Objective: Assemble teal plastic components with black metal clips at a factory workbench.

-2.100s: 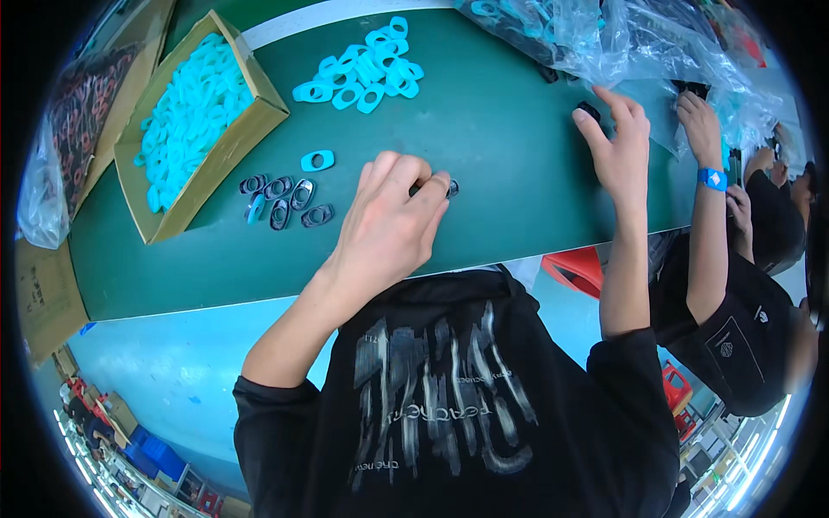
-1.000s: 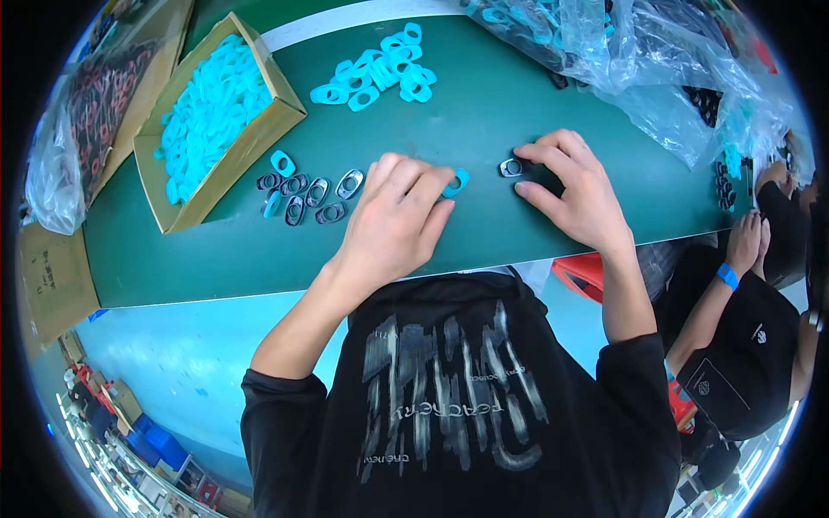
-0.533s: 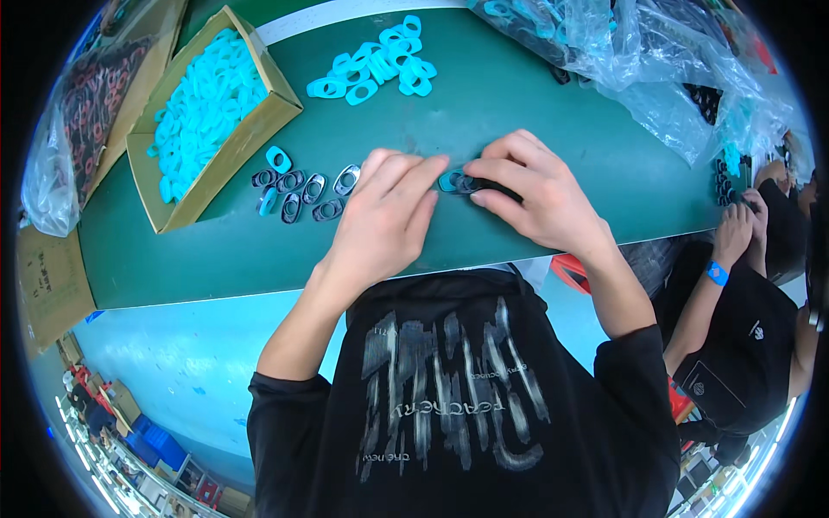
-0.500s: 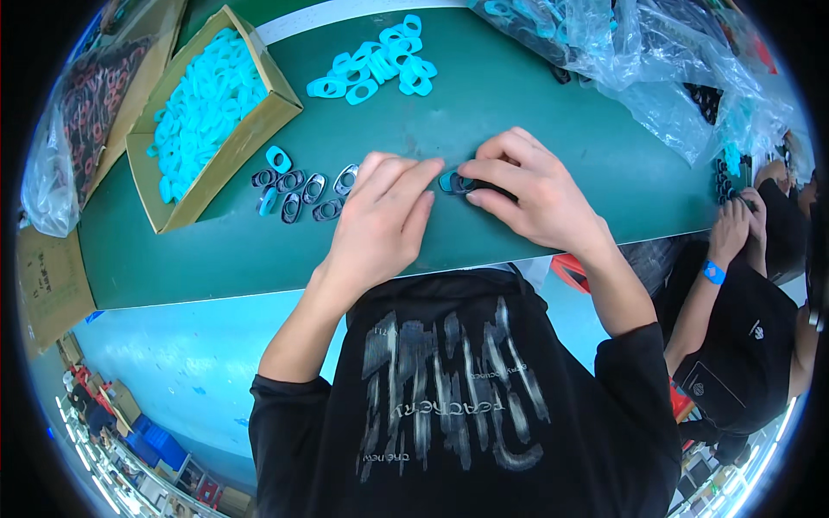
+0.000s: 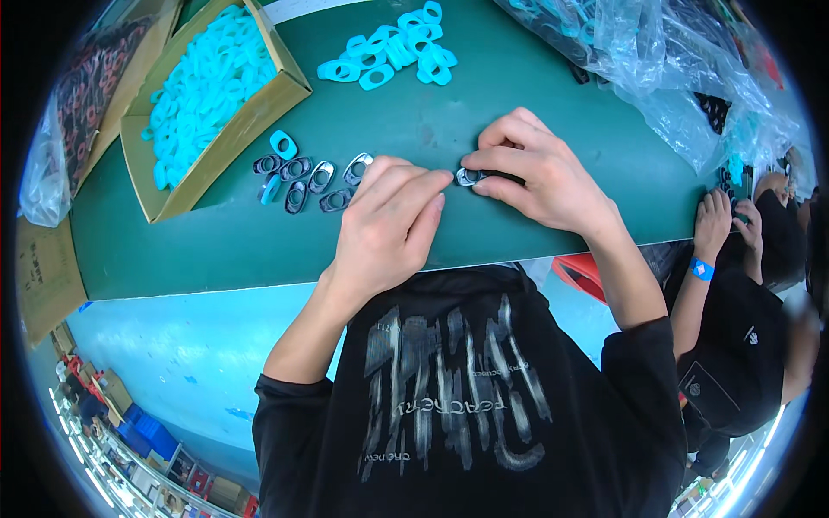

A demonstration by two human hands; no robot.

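- While the right hand (image 5: 540, 173) is held just right of the frame's centre, a small dark ring (image 5: 469, 178) is pinched between its thumb and forefinger; whether the ring is resting on the green tabletop (image 5: 518, 82) cannot be told.
- The left hand (image 5: 384, 211), at the centre, is half curled, its fingertips brought just beside the ring; whether anything is held under them cannot be told, since the palm side is hidden.
- If the pinch were loosened or the ring pushed off-centre from the left, it could be tipped or shot out of the grasp, as only a short edge is gripped.
- The loose dark rings (image 5: 317, 188) at centre left, with a teal ring (image 5: 289, 151) beside them, could be scattered or mixed if brushed by the left hand, being so near its knuckles.
- The loose teal pile (image 5: 399, 53) at upper centre and the full cardboard box (image 5: 231, 144) at upper left are better cleared; pieces could be spilled from the box only if its wall were knocked.
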